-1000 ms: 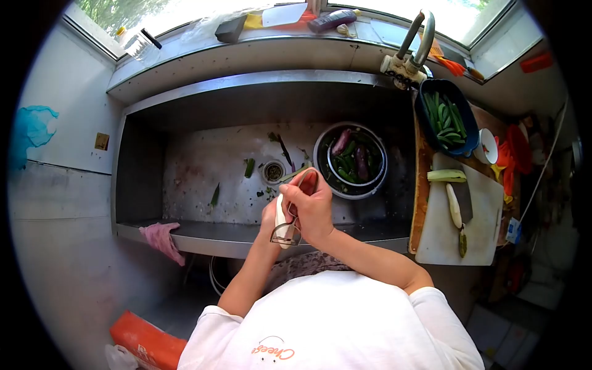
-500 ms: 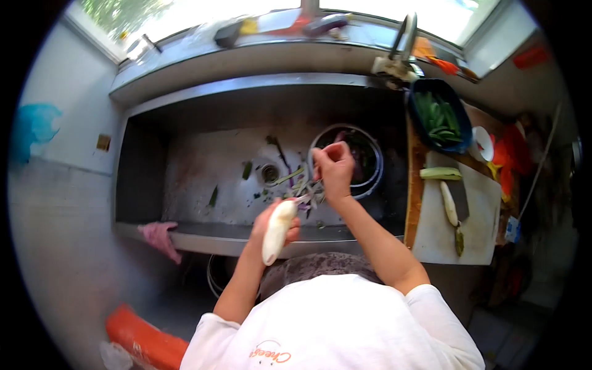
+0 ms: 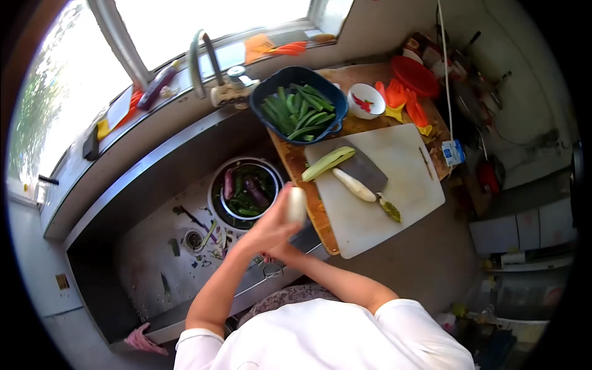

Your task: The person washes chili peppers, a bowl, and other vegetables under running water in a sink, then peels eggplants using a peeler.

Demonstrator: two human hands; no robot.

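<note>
My left hand [image 3: 269, 229] is closed around a pale peeled vegetable, probably an eggplant [image 3: 296, 206], held over the sink's right edge near the cutting board [image 3: 394, 185]. My right hand [image 3: 280, 250] is mostly hidden behind the left wrist, its fingers out of sight. Just below it shows a small wire-like metal piece [image 3: 273, 269] that I cannot make out. On the board lie a cleaver [image 3: 365, 168], a light green peeled vegetable [image 3: 328, 163] across its blade, a whitish peeled one [image 3: 354, 185] and a green bumpy piece [image 3: 389, 208].
In the sink [image 3: 145, 246], a metal bowl [image 3: 275, 179] holds eggplants and green vegetables, with peelings [image 3: 216, 237] around the drain. A blue basket [image 3: 336, 126] of green pods, a white bowl [image 3: 375, 105] and orange gloves [image 3: 401, 98] stand behind the board. The faucet [image 3: 231, 92] overhangs the sink.
My view has turned right toward the board. The left hand has carried the peeled eggplant from over the sink's front edge toward the board. The right hand has dropped back behind the left wrist.
</note>
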